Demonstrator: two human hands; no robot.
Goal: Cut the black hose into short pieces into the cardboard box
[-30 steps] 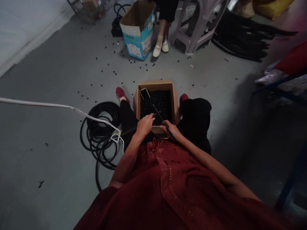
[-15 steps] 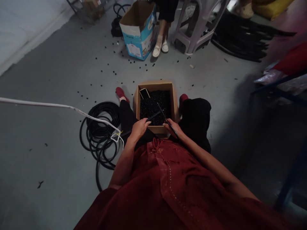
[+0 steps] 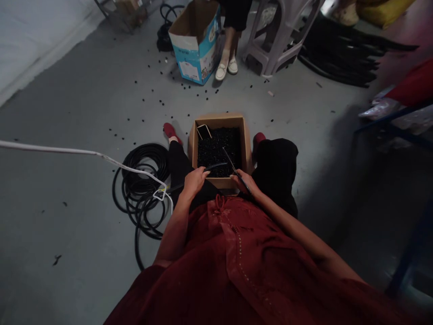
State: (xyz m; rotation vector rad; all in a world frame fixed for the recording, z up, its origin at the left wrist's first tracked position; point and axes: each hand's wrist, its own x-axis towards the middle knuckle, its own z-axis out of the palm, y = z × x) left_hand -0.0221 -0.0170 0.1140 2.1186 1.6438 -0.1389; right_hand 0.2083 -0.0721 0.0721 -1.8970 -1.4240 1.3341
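Note:
My left hand (image 3: 195, 181) is closed round a black strip (image 3: 216, 166), whose free end reaches right over an open cardboard box (image 3: 219, 182). In my right hand (image 3: 244, 180) is a long, thin dark tool (image 3: 230, 159), probably scissors or a blade, its tip pointing up and left over the box. The strip's end lies close to the tool; whether they touch I cannot tell. Many small black pieces (image 3: 221, 141) fill the box, and a phone (image 3: 204, 132) rests on them in its back left corner.
Coiled black tubing (image 3: 144, 169) lies on the floor at left, crossed by a white cable (image 3: 115, 160). Ahead are a blue and white carton (image 3: 189, 63), another person's feet (image 3: 221, 71) and a grey stool (image 3: 270, 56). Black strips (image 3: 341, 56) are heaped at the back right.
The black strip has tilted to lie flatter, its free end now lower and nearer the tool's middle. My left hand has shifted slightly left, and the white cable has moved a little.

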